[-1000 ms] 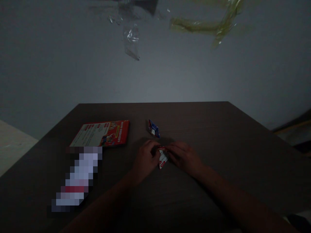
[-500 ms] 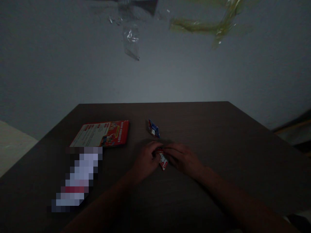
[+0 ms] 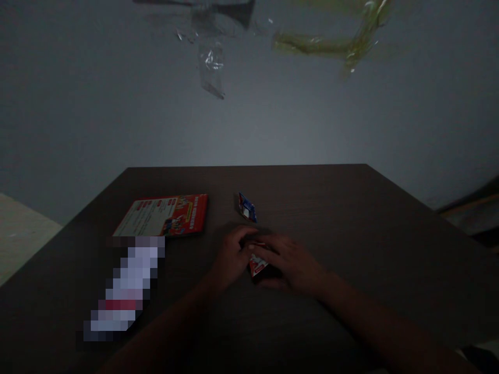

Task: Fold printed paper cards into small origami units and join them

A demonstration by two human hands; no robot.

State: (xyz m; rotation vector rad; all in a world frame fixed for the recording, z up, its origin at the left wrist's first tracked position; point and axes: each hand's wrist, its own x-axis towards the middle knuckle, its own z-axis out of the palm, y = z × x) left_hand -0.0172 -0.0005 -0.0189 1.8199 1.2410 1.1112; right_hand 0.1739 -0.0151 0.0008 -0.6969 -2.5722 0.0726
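Head view: here my right hand (image 3: 298, 264) has loosened, fingers parted across the folded red-and-white card (image 3: 258, 266), thumb lower than a moment ago. My left hand (image 3: 232, 257) stays half curled, gripping the card's side. It's between both hands; the blue folded piece (image 3: 247, 208) lies just beyond them.

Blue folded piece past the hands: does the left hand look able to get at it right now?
Probably yes: the blue folded piece lies just beyond the left hand, with only tabletop seen between. That hand is busy at the red-and-white folded piece, though.
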